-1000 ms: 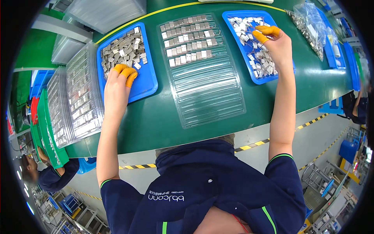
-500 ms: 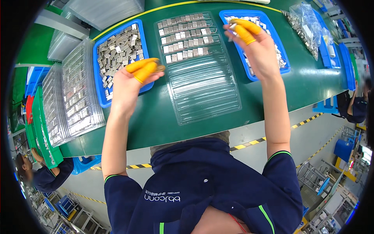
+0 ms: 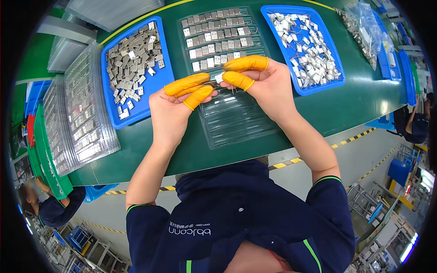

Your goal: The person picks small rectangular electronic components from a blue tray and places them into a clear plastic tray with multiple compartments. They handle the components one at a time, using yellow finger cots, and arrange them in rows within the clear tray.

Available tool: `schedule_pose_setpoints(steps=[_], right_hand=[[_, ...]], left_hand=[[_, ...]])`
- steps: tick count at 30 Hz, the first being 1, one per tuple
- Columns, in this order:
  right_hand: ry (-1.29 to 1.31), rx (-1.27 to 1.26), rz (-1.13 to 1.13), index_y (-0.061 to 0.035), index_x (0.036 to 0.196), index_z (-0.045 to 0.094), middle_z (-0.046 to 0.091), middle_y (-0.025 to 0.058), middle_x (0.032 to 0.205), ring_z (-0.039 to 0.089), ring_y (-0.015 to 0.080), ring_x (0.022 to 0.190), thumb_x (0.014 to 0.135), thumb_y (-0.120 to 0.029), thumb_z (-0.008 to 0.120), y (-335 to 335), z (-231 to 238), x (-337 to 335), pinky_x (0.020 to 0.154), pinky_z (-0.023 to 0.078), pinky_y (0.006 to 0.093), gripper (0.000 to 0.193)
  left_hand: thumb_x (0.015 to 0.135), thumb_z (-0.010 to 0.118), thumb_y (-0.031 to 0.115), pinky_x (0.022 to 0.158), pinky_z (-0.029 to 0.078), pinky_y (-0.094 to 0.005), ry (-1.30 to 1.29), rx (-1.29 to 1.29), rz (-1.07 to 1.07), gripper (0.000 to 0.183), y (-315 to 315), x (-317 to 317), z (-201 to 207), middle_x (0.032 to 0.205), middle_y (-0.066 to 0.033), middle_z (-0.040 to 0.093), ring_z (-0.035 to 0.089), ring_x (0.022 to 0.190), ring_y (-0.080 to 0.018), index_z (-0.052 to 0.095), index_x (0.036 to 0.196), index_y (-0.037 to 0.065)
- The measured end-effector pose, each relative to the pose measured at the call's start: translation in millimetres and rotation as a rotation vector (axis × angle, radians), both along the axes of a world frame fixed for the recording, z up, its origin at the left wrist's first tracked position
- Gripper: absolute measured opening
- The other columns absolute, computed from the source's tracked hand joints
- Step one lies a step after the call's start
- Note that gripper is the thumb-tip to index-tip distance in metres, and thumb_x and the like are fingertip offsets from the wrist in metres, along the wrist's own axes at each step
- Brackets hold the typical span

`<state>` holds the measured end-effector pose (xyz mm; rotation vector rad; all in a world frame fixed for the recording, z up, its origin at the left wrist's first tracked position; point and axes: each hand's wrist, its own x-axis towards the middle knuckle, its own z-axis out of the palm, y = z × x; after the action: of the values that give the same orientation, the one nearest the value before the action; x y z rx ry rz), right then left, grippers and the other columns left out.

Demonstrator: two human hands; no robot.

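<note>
Over the clear ridged plastic tray (image 3: 239, 123), my two hands meet, with yellow finger cots on thumbs and fingers. My right hand (image 3: 271, 86) pinches a small white connector piece (image 3: 219, 78) with thin wire-like leads. Beside it, my left hand (image 3: 175, 102) is closed on a small grey metal piece, mostly covered by the fingertips; it resembles the metal connector shells (image 3: 132, 59) in the left blue tray (image 3: 159, 88). The far grooves of the clear tray carry rows of silver connectors (image 3: 214, 36); the near grooves show only plastic.
A right blue tray (image 3: 339, 61) contains many white connector pieces (image 3: 318, 68). Stacked clear trays (image 3: 86, 109) stand at the left, beside a green bin (image 3: 50, 150). A clear plastic bag (image 3: 362, 32) with metal parts lies far right. Other people sit at both sides.
My right hand has moved left from the right blue tray with a white piece. My left hand has moved right from the left tray's edge, and both now meet over the clear tray.
</note>
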<state>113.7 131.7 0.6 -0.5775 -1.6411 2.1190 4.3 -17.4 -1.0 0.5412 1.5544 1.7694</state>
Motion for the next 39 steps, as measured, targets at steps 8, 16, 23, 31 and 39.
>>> schedule_pose_setpoints(steps=[8, 16, 23, 31, 39], right_hand=[[-0.001, 0.187, 0.029, 0.0025, 0.094, 0.066, 0.068, 0.0077, 0.088, 0.065, 0.0117, 0.078, 0.073, -0.001, 0.073, -5.0, -6.8, 3.0, 0.073, 0.052, 0.0222, 0.022], [-0.141, -0.190, 0.343, 0.0030, 0.093, 0.067, 0.068, 0.0087, 0.087, 0.064, 0.0110, 0.077, 0.071, -0.001, 0.074, 5.0, 3.7, 7.4, 0.072, 0.051, 0.0222, 0.023], [-0.075, 0.075, 0.101, 0.0016, 0.087, 0.069, 0.067, 0.0067, 0.085, 0.064, 0.0122, 0.079, 0.074, -0.001, 0.072, -6.4, -4.7, 3.5, 0.071, 0.052, 0.0237, 0.014], [-0.072, 1.473, -0.332, -0.0090, 0.072, 0.071, 0.063, 0.0013, 0.074, 0.059, 0.0182, 0.067, 0.060, -0.013, 0.077, 56.1, 1.7, 8.0, 0.058, 0.049, 0.0290, 0.014], [-0.186, 1.559, -0.289, -0.0110, 0.073, 0.071, 0.063, 0.0009, 0.075, 0.059, 0.0178, 0.067, 0.062, -0.013, 0.075, 60.9, -19.1, 4.5, 0.057, 0.049, 0.0285, 0.012]], left_hand=[[0.080, 0.064, -0.003, 0.074, 0.056, -0.0286, -0.012, -0.026, -0.004, 0.021, -0.5, 3.1, -0.2, 0.093, -0.0171, 0.066, 0.067, 0.082, -0.0230, 0.062, 0.100, -0.010], [0.080, 0.065, -0.001, 0.070, 0.056, -0.0275, -0.160, 0.077, -0.279, 0.021, -12.3, -7.8, -4.7, 0.085, -0.0164, 0.067, 0.068, 0.075, -0.0231, 0.063, 0.098, -0.010], [0.082, 0.063, -0.001, 0.072, 0.056, -0.0291, -0.042, 0.034, -0.144, 0.022, -4.2, -0.2, -10.8, 0.091, -0.0162, 0.066, 0.067, 0.081, -0.0237, 0.062, 0.103, -0.007], [0.087, 0.056, -0.001, 0.075, 0.055, -0.0286, 0.141, 0.131, 0.004, 0.025, -0.4, 5.8, -7.1, 0.108, -0.0153, 0.062, 0.064, 0.093, -0.0225, 0.058, 0.112, -0.005], [0.081, 0.062, -0.002, 0.071, 0.052, -0.0236, 0.494, 0.020, 0.046, 0.022, -5.4, 8.0, -7.2, 0.094, -0.0093, 0.068, 0.065, 0.081, -0.0140, 0.066, 0.103, 0.000]])
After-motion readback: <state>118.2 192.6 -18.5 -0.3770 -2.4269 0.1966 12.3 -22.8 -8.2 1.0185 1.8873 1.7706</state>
